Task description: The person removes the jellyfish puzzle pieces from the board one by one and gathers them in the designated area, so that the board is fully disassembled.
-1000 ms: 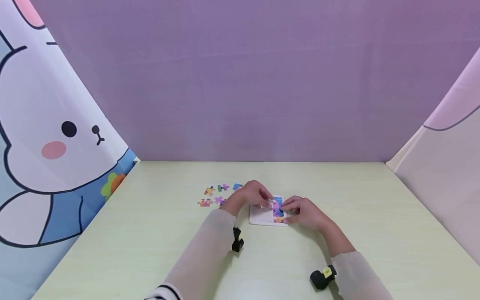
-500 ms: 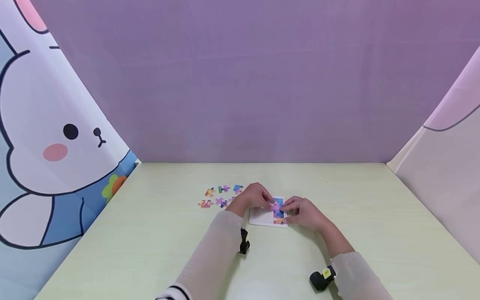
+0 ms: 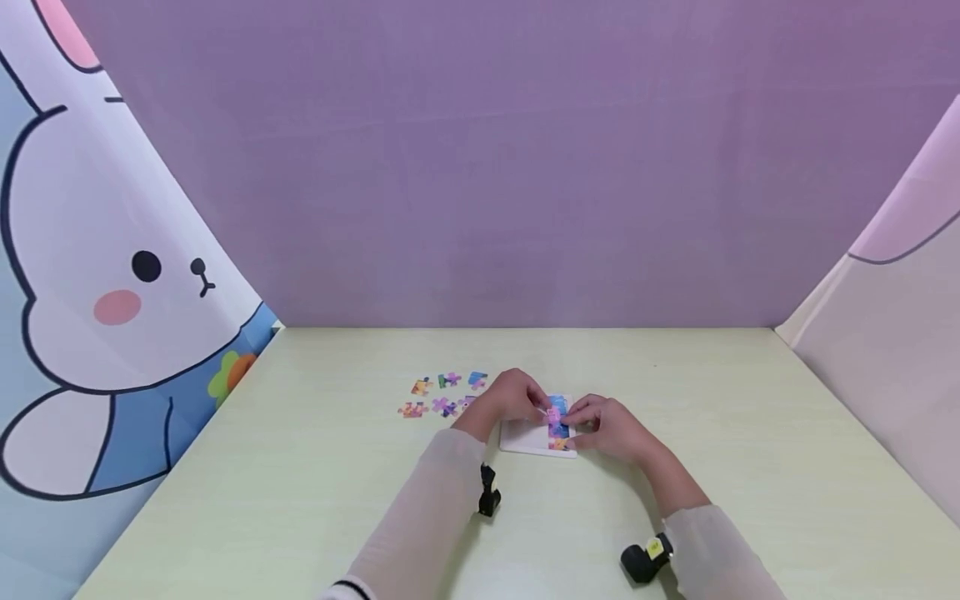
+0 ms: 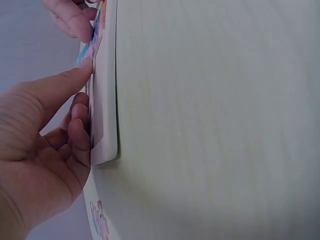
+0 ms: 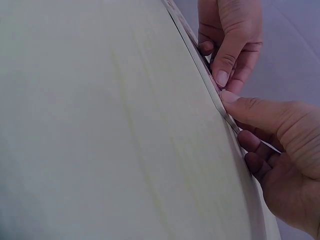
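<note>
We see the white, flat, rectangular puzzle tray (image 3: 522,437) lying on the pale wood-grain table (image 3: 315,492), with a strip of joined multicoloured jigsaw pieces (image 3: 558,430) along its right side. More loose pink, orange and blue jigsaw pieces (image 3: 422,387) lie to its left. Our left hand (image 3: 516,397) rests its thumb tip on the strip's left edge, its other fingers curled; we cannot tell whether it pinches a piece. Our right hand (image 3: 615,428) has thumb and forefinger parted, touching the strip's right side. We judge the pieces light, thin and stiffish, apt to slide or bend at their knobs, so they are best taken by opposite edges and pressed flat; the tray is best steadied at its rim.
</note>
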A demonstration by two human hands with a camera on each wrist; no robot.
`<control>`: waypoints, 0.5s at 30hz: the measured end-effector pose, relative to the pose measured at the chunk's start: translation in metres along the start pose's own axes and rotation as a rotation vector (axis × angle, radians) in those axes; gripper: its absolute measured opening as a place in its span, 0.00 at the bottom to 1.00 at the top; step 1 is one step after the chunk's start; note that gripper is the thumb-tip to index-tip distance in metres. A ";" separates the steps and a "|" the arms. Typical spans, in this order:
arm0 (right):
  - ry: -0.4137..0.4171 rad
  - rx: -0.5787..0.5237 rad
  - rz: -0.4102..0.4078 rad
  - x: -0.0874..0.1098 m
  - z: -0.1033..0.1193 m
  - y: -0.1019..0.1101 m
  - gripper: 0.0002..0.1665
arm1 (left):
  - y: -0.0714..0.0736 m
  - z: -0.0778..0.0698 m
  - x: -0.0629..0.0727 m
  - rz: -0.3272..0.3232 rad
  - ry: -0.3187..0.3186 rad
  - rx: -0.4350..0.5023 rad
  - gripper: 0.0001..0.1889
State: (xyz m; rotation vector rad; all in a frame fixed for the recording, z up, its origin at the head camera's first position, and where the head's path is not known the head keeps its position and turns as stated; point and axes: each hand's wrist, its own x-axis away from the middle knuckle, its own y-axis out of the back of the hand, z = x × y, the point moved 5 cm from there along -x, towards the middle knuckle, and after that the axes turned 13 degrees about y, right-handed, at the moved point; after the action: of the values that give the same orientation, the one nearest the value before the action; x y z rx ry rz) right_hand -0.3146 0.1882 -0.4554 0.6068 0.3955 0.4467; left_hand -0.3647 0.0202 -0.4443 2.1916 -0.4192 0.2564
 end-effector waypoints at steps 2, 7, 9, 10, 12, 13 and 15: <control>0.003 0.000 0.003 0.000 0.000 0.000 0.16 | 0.000 0.000 0.001 -0.007 0.002 0.008 0.06; 0.001 -0.001 0.006 0.000 0.001 0.000 0.16 | 0.001 -0.001 0.003 -0.024 -0.015 0.008 0.06; 0.006 -0.001 0.007 0.000 0.001 -0.001 0.16 | 0.001 -0.001 0.003 -0.028 -0.026 0.012 0.06; 0.007 -0.001 0.007 0.000 0.001 -0.001 0.16 | 0.001 -0.001 0.003 -0.030 -0.031 0.017 0.06; 0.009 -0.003 0.008 0.000 0.001 -0.001 0.16 | 0.001 -0.001 0.002 -0.031 -0.036 0.038 0.06; 0.012 -0.003 0.008 0.000 0.001 -0.001 0.16 | 0.001 0.000 0.002 -0.031 -0.036 0.052 0.06; 0.005 -0.005 0.007 0.000 0.000 0.000 0.17 | 0.001 0.000 0.001 -0.031 -0.037 0.085 0.05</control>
State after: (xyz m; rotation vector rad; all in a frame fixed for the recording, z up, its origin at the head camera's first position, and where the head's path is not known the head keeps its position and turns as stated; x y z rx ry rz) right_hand -0.3144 0.1878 -0.4556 0.6023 0.3965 0.4563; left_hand -0.3637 0.0190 -0.4433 2.2868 -0.4014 0.2204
